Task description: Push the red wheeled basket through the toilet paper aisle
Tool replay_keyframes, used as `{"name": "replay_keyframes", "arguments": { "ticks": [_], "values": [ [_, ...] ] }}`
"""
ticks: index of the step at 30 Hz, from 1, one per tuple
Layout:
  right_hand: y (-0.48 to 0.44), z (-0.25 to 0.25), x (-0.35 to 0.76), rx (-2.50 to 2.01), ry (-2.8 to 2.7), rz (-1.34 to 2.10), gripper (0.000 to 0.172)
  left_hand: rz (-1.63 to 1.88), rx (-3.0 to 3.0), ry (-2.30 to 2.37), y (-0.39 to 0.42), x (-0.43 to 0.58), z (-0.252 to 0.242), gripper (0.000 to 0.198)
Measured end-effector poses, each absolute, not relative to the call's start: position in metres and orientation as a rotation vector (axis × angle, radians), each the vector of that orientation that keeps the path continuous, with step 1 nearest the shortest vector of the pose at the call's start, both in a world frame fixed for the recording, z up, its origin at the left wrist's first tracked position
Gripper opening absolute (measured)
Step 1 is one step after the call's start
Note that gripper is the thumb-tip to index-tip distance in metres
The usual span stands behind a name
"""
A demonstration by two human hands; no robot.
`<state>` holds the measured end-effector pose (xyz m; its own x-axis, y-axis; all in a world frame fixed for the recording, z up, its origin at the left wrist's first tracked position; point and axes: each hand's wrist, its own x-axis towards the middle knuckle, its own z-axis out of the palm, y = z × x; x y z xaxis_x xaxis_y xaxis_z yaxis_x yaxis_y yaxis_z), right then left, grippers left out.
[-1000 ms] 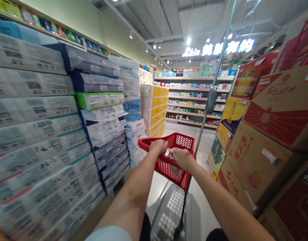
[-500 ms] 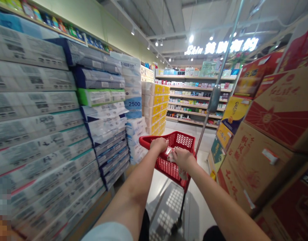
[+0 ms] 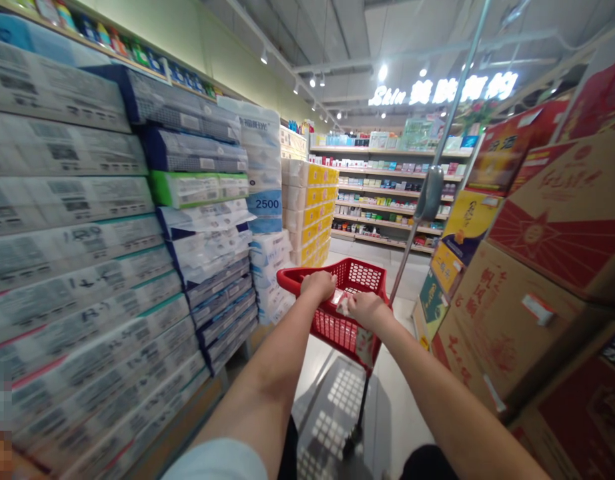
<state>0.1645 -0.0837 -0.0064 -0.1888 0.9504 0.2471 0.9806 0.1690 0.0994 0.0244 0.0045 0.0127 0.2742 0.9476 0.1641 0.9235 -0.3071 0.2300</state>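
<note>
A red plastic shopping cart (image 3: 360, 277) stands in front of me in a store aisle. My left hand (image 3: 317, 285) is closed over the near rim of the cart's basket. My right hand (image 3: 366, 309) grips the same rim a little to the right, and a small pale paper or wrapper (image 3: 343, 305) shows between the two hands. Both forearms stretch forward from the bottom of the view. The inside of the basket is mostly hidden behind my hands.
Stacked packs of tissue and paper rolls (image 3: 112, 253) wall the left side. Red and brown cartons (image 3: 552, 253) are piled on the right. A metal pole (image 3: 430, 193) rises just right of the cart. Shelves of small goods (image 3: 382, 200) stand at the aisle's far end.
The cart and both hands have moved slightly forward along the aisle. The stacks on both sides have slid a little toward me. Both grips are unchanged.
</note>
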Motion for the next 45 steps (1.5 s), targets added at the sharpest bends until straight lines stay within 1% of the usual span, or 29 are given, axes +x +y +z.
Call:
{"name": "replay_keyframes", "arguments": {
  "ticks": [2,5,6,8,12,14,16,19,21,23,26,28,29,31,35,37,38,40,43,45],
  "values": [
    [-0.091,-0.015,0.167,-1.757,-2.233,-0.44,0.033,0.413,2.432,1.798,0.004,0.023,0.013,0.053],
    [-0.103,-0.027,0.172,-1.345,-2.363,-0.656,0.031,0.411,2.415,1.807,0.004,0.023,0.014,0.053],
    [-0.105,-0.028,0.174,-1.283,-2.39,-0.68,0.03,0.408,2.41,1.807,0.003,0.023,0.015,0.054],
    [-0.104,-0.027,0.176,-1.412,-2.331,-0.641,0.03,0.402,2.408,1.805,0.002,0.025,0.015,0.054],
    [-0.092,-0.016,0.178,-1.982,-2.131,-0.398,0.031,0.418,2.417,1.799,-0.003,0.031,0.016,0.052],
    [-0.091,-0.013,0.179,-1.988,-2.116,-0.347,0.032,0.425,2.413,1.804,-0.004,0.033,0.016,0.051],
    [-0.097,-0.017,0.182,-1.758,-2.158,-0.405,0.031,0.425,2.413,1.807,-0.005,0.033,0.016,0.052],
    [-0.112,-0.029,0.192,-1.228,-2.306,-0.545,0.025,0.43,2.415,1.798,-0.004,0.031,0.015,0.053],
    [-0.118,-0.035,0.2,-1.065,-2.322,-0.538,0.022,0.427,2.409,1.788,-0.003,0.029,0.015,0.052],
    [-0.118,-0.036,0.205,-1.188,-2.193,-0.462,0.023,0.418,2.405,1.786,-0.004,0.029,0.016,0.052],
    [-0.108,-0.027,0.205,-1.638,-1.972,-0.278,0.03,0.41,2.403,1.804,-0.005,0.03,0.017,0.053],
    [-0.101,-0.022,0.203,-1.855,-1.975,-0.18,0.034,0.401,2.402,1.806,-0.006,0.031,0.018,0.053],
    [-0.099,-0.021,0.203,-1.886,-2.01,-0.179,0.034,0.399,2.401,1.806,-0.006,0.031,0.018,0.053],
    [-0.1,-0.026,0.203,-1.769,-2.097,-0.297,0.033,0.402,2.403,1.806,-0.006,0.03,0.018,0.054],
    [-0.114,-0.049,0.211,-1.173,-2.218,-0.671,0.027,0.407,2.419,1.8,-0.005,0.026,0.018,0.054],
    [-0.12,-0.054,0.212,-0.999,-2.242,-0.743,0.029,0.407,2.423,1.79,-0.005,0.024,0.018,0.054],
    [-0.122,-0.054,0.211,-0.994,-2.238,-0.731,0.03,0.407,2.422,1.785,-0.005,0.023,0.019,0.054],
    [-0.122,-0.049,0.206,-1.18,-2.174,-0.624,0.029,0.405,2.42,1.773,-0.006,0.022,0.019,0.054],
    [-0.118,-0.037,0.195,-1.635,-2.018,-0.401,0.033,0.415,2.421,1.777,-0.008,0.023,0.019,0.053],
    [-0.116,-0.035,0.19,-1.756,-1.98,-0.392,0.034,0.417,2.421,1.791,-0.008,0.024,0.019,0.052]
  ]
}}
